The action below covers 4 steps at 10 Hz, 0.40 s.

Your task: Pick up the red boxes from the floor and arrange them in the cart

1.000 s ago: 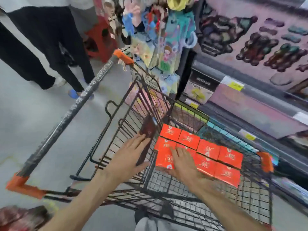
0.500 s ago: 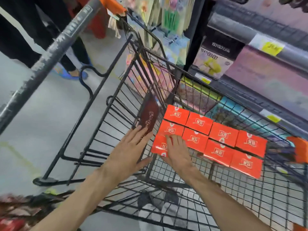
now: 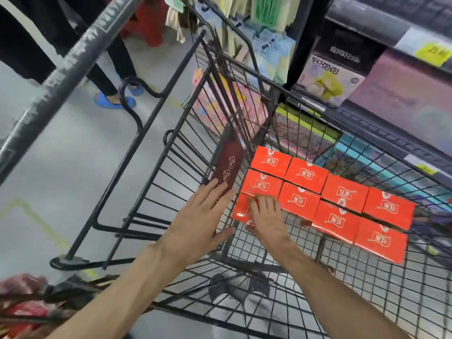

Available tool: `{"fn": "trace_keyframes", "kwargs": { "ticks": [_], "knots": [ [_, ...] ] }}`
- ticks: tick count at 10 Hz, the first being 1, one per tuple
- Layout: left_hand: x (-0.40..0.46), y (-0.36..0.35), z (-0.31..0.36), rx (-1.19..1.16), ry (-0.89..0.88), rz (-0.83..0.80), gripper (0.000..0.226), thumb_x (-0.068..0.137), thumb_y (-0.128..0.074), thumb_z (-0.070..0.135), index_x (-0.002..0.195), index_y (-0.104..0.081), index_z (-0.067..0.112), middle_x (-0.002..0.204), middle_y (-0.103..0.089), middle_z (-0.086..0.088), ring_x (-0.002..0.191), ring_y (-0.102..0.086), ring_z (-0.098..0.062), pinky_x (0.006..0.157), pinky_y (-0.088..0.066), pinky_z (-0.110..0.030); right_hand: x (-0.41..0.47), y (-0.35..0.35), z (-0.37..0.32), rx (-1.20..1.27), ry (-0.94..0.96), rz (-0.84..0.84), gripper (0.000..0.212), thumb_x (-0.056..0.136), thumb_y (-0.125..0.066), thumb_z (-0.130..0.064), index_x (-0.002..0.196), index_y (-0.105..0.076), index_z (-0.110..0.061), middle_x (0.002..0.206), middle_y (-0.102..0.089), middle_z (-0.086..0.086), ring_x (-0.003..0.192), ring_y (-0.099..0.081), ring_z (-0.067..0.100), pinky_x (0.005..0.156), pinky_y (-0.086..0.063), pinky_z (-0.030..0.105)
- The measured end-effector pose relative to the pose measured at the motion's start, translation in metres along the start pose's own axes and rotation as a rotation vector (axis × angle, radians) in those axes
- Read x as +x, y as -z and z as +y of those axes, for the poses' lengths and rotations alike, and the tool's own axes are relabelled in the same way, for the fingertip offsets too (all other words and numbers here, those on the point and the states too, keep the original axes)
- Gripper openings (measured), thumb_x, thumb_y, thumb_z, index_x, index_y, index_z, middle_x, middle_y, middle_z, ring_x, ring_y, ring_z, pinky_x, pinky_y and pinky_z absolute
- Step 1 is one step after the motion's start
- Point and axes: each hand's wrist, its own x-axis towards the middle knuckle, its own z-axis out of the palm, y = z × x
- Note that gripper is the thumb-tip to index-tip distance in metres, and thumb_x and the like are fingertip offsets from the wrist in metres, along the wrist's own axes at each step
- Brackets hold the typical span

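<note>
Both bare forearms reach forward and down, side by side. The left hand lies flat with its fingers straight and spread, thumb out to the right. The right hand is palm down, its fingers slightly curled and close together.

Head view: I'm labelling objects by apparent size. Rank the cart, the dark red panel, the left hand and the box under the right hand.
1. Cart, clearly largest.
2. Left hand.
3. Dark red panel, seen obliquely, so unsure against the hand.
4. Red box, mostly hidden by the right hand.
</note>
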Motion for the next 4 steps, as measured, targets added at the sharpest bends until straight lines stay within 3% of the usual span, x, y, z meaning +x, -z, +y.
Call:
{"fn": "trace_keyframes", "kwargs": {
  "ticks": [2,3,4],
  "knots": [
    [-0.001,0.012,0.003,-0.007,0.007,-0.035,0.080,0.094,-0.039,0.062,0.158,-0.013,0.021,0.165,-0.018,0.000,0.153,-0.001,-0.016,0.124,-0.014,-0.040,-0.010,0.022,0.010,0.023,0.049,0.065,0.093,0.077,-0.062,-0.074,0.138,-0.040,-0.008,0.132,-0.043,0.013,0.121,-0.042,0.033,0.109,-0.035,0.050],
    [0.000,0.028,0.006,-0.005,0.015,-0.027,0.080,0.095,-0.040,0.063,0.158,-0.013,0.021,0.165,-0.018,0.000,0.153,-0.002,-0.016,0.125,-0.011,-0.039,-0.013,0.050,0.031,0.029,0.047,0.134,0.090,0.081,-0.056,-0.076,0.141,-0.039,-0.012,0.133,-0.045,0.011,0.121,-0.044,0.031,0.108,-0.036,0.048],
    [-0.004,0.057,0.018,-0.016,0.025,-0.078,0.086,0.089,-0.021,0.073,0.158,-0.014,0.021,0.165,-0.016,0.001,0.153,-0.003,-0.017,0.125,-0.007,-0.037,-0.031,0.088,0.053,0.079,0.019,0.160,0.091,0.081,-0.052,-0.077,0.146,-0.037,-0.015,0.138,-0.044,0.008,0.127,-0.043,0.029,0.110,-0.034,0.047]
  ]
}}
